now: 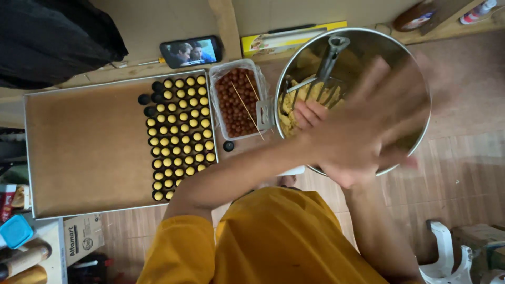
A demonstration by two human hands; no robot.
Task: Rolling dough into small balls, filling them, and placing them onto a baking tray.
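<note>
Reaching over the steel bowl, both hands blur together: the left hand curls its fingers into the yellow dough, while the right hand sweeps above, its grip unclear. Leftward lie a tub of brown balls and a tray of filled cups.

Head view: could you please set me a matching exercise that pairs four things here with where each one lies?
Things:
1. yellow balls in dark cups
2. brown balls with two skewers
3. metal masher
4. phone

Places:
A. inside the steel bowl
B. propped behind the tray
C. in rows on the lined baking tray
D. in the clear plastic tub

Pairs: 1-C, 2-D, 3-A, 4-B
</note>
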